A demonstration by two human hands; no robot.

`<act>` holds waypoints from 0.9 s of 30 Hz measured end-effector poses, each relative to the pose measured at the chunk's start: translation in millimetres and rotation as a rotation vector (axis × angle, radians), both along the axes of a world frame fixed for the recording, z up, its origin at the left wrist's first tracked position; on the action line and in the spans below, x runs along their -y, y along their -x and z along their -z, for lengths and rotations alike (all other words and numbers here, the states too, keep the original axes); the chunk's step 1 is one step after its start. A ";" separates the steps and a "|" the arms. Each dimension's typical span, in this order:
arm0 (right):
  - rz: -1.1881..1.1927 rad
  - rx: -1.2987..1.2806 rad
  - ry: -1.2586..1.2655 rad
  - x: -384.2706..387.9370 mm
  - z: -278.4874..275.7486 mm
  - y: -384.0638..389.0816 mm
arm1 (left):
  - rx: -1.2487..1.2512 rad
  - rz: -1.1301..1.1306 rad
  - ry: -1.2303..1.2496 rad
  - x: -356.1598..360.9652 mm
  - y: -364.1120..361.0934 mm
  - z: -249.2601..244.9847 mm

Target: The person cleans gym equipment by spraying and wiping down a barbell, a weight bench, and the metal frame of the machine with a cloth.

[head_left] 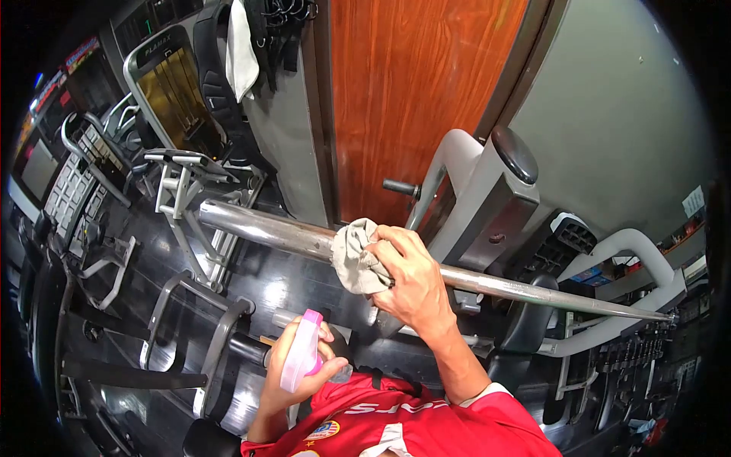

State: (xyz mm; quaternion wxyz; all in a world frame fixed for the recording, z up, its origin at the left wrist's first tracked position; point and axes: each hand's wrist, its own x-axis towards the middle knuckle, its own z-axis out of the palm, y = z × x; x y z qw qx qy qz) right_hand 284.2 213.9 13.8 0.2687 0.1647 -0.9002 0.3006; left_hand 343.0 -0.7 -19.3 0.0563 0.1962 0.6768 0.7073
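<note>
My right hand (415,282) presses a crumpled grey-beige cloth (354,259) against a shiny metal bar (266,232). The bar runs across the view, thick at its left end and reaching far to the right. Lower down, close to the red shirt, my left hand (285,365) is wrapped round a spray bottle (304,350) with a pink nozzle and a whitish head. Most of the bottle's body is hidden by the fingers and by the angle. The bottle is apart from the bar.
Behind the bar stands a grey machine frame (491,198) before a wooden door (419,91). A weight-stack machine (171,84) is at the upper left. Near my left side are a tubular frame (186,305) and a padded bar (133,375). A white towel (241,49) hangs by the door.
</note>
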 end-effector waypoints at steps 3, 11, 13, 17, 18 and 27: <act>0.011 -0.012 -0.008 -1.4 1.8 0.5 | -0.033 -0.017 0.030 -1.6 -5.7 6.4; -0.100 0.114 0.501 -11.2 9.7 -20.9 | -0.116 -0.099 -0.091 -7.5 -30.8 51.6; -0.117 0.078 0.645 -9.8 16.2 -34.1 | -0.277 -0.201 -0.006 -6.9 -28.2 62.6; -0.139 0.082 0.948 -12.5 26.3 -68.6 | -0.350 -0.315 0.094 -2.4 -25.9 57.2; -0.149 0.121 1.077 -14.4 30.1 -78.6 | -0.350 -0.316 0.096 -0.1 -29.4 55.6; -0.110 0.112 1.682 -12.9 85.0 -143.8 | -0.531 -0.260 0.232 -2.6 -38.3 53.9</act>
